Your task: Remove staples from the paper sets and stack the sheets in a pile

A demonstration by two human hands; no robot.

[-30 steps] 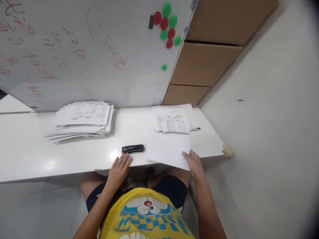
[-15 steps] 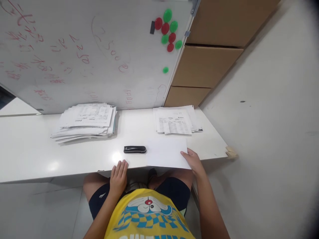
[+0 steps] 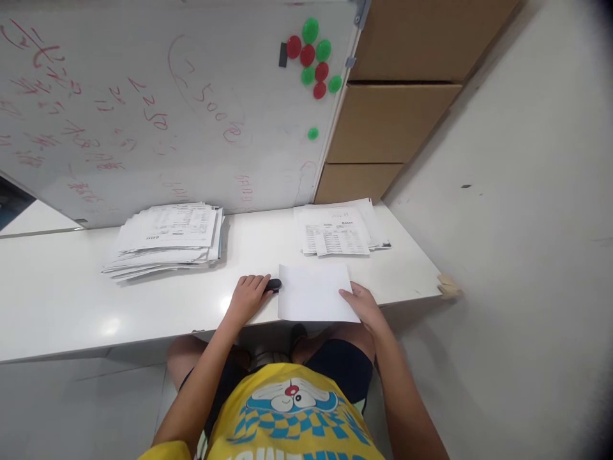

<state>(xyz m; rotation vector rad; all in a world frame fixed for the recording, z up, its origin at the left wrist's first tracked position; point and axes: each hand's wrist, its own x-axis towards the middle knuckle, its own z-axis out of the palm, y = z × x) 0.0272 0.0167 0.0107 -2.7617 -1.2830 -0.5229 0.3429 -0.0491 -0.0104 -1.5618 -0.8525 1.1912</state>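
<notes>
A blank white sheet (image 3: 313, 297) lies flat near the front edge of the white table (image 3: 71, 306). My right hand (image 3: 361, 305) holds the sheet's right front corner, thumb on top, fingers under the paper. My left hand (image 3: 249, 295) covers most of a black stapler (image 3: 274, 284) just left of the sheet, fingers curled over it; only the stapler's right end shows.
A thick pile of printed papers (image 3: 165, 237) sits at the back left. A thinner pile of printed sheets (image 3: 338, 231) lies at the back right. A whiteboard (image 3: 167, 108) with red writing and magnets (image 3: 313, 57) stands behind the table. Brown cabinets (image 3: 393, 121) are at the right.
My left hand moved forward from the table's edge onto the black stapler. The white sheet has settled flat and a little left, with my right hand still on its corner.
</notes>
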